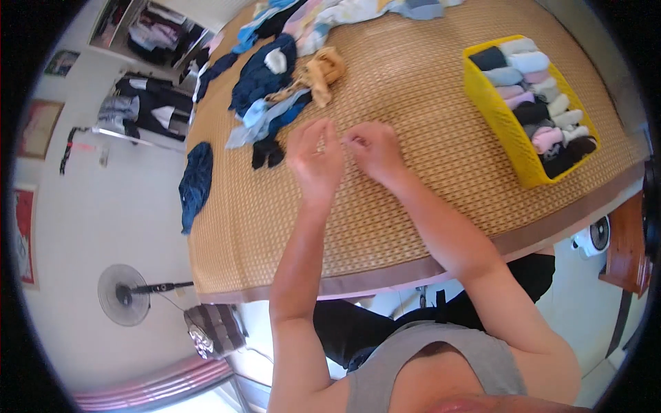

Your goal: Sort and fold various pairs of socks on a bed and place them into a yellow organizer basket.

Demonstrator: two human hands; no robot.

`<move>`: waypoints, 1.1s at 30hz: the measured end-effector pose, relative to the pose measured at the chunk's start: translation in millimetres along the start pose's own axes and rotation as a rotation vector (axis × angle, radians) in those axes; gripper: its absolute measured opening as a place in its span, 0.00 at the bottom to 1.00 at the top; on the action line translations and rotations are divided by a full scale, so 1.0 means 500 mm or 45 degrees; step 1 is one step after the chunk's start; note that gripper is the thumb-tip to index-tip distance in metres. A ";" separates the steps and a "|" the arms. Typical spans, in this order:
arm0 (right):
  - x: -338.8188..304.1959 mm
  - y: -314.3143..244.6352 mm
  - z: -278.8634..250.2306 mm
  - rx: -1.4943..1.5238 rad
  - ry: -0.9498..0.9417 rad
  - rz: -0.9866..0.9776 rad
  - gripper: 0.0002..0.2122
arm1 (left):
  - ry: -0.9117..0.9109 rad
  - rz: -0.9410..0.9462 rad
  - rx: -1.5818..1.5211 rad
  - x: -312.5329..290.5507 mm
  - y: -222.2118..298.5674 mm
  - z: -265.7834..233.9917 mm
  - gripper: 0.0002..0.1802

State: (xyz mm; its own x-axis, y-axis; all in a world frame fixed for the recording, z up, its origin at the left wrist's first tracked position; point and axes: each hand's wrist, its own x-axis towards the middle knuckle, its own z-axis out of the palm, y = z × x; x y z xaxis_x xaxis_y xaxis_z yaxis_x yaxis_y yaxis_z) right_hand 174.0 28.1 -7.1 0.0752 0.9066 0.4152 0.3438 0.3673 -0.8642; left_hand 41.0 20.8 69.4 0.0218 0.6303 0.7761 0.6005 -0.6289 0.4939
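My left hand (315,160) and my right hand (377,150) are raised close together above a woven mat (372,234). The left one has its fingers up and loosely bent, with a gap between them and no item visible. On the right, the fingers are curled in toward the thumb; whatever they may hold is hidden. Beside my left hand lie black socks (267,153), a light grey-blue cloth (265,126) and a tan garment (322,74). A yellow basket (506,138) holding several rolled socks (529,63) in rows stands to the right.
A dark navy garment pile (265,76) with a white piece on it lies farther off. Another navy garment (197,180) is at the mat's left edge. More clothes (344,15) spread along the far side. A fan (124,294) stands left, a small white fan (593,236) right.
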 end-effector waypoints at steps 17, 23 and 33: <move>-0.017 0.021 0.010 -0.165 -0.039 -0.037 0.07 | -0.173 -0.046 -0.059 -0.129 -0.169 -0.116 0.08; -0.007 0.017 0.013 0.028 -0.076 -0.017 0.17 | -0.594 0.165 -0.114 -0.132 -0.136 -0.098 0.07; -0.010 0.020 0.009 -0.289 -0.114 -0.107 0.18 | -0.799 0.250 -0.227 -0.124 -0.089 -0.115 0.07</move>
State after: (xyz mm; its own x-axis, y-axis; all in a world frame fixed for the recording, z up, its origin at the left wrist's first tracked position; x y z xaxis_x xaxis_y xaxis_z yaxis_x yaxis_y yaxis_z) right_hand 172.7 27.9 -19.0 -0.0422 0.8933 0.4475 0.5475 0.3953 -0.7375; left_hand -33.2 -16.3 21.9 0.6088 0.6076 0.5100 0.3984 -0.7901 0.4658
